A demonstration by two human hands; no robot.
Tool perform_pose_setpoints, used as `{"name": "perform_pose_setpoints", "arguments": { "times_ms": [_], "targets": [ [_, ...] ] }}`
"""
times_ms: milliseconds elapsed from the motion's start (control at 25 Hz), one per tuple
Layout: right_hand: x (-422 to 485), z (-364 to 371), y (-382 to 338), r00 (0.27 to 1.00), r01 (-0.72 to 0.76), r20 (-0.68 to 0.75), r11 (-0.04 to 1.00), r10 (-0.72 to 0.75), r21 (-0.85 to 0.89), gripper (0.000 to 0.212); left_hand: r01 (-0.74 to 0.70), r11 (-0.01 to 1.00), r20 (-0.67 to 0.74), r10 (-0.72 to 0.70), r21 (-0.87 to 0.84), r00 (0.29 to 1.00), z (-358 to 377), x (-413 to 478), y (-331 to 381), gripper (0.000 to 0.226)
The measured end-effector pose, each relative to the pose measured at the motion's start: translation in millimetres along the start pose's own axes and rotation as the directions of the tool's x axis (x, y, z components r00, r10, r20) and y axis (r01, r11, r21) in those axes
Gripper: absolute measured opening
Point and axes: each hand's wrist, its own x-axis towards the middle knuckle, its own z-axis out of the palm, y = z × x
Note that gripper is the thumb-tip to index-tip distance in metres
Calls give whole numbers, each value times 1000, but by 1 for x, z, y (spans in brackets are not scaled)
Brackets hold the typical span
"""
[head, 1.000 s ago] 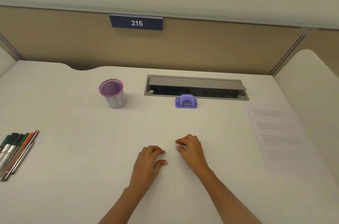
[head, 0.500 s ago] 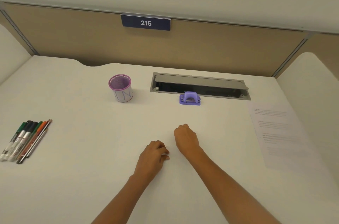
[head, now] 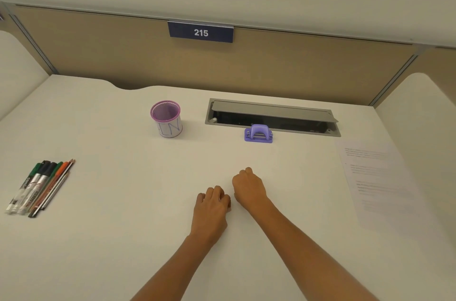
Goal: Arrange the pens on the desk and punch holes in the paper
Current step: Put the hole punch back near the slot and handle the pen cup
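Note:
Several pens and markers (head: 40, 187) lie side by side at the desk's left edge. A purple mesh pen cup (head: 166, 118) stands upright and empty at the back, left of centre. A small purple hole punch (head: 258, 134) sits in front of the cable tray. A printed sheet of paper (head: 380, 182) lies flat on the right side. My left hand (head: 211, 209) and my right hand (head: 249, 189) rest on the desk in the middle, close together, fingers curled under, nothing in them.
A grey cable tray (head: 271, 117) with its lid raised is sunk into the white desk (head: 111, 226) at the back. A tan partition with a blue sign 215 (head: 201, 32) closes the rear; white side panels flank the desk.
Both hands have curled from loosely spread fingers into fists and stayed mid-desk. The camera has shifted, so the pens, cup and punch sit further right in view.

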Motion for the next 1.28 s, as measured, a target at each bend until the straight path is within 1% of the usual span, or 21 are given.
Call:
{"name": "perform_pose_setpoints", "arguments": {
  "times_ms": [80,120,160,200,280,360,400,440,520,680,760,840,920,1040,1120,1280],
  "targets": [
    [-1,-2,5,996,-92,35,982,87,166,8,29,998,-17,-29,-51,999,3,-2,-3,21],
    [-1,-4,7,989,-146,55,948,136,284,8,53,990,-51,-60,-131,997,0,0,-7,22],
    [-1,-4,8,983,-182,72,893,167,412,12,109,958,-73,-132,-266,989,-5,2,-10,20],
    [-1,-5,6,983,-183,79,823,167,538,13,172,896,-77,-221,-410,972,-12,6,-15,17],
    [0,-9,-5,991,-109,26,678,132,727,12,255,720,-52,-374,-646,926,-28,16,-31,16],
    [9,-18,-24,991,-21,-61,591,120,807,9,253,580,-63,-468,-774,882,-45,26,-52,17],
    [17,-24,-34,988,5,-92,565,126,825,9,240,531,-71,-500,-813,863,-55,30,-62,17],
    [26,-31,-45,984,23,-115,545,135,838,10,226,493,-83,-529,-840,845,-63,35,-71,15],
    [48,-44,-67,978,48,-146,515,151,856,14,212,459,-106,-575,-863,812,-75,47,-93,10],
    [93,-71,-101,957,127,-234,475,173,871,16,195,482,-164,-605,-854,779,-97,78,-134,12],
    [117,-82,-112,940,183,-297,486,169,854,17,187,522,-206,-604,-832,770,-108,101,-152,13],
    [141,-92,-119,926,206,-343,547,160,812,18,187,585,-260,-594,-789,761,-117,122,-168,14],
    [163,-99,-121,918,208,-369,616,146,760,19,228,662,-293,-578,-714,761,-123,143,-183,15],
    [186,-103,-122,924,190,-372,738,88,648,22,298,774,-304,-526,-559,794,-122,163,-202,21],
    [195,-102,-122,923,205,-383,795,38,571,21,298,801,-295,-495,-519,818,-119,170,-210,23],
    [201,-101,-122,918,235,-396,850,-34,471,26,297,837,-277,-453,-460,847,-111,175,-217,29]
  ]
}}
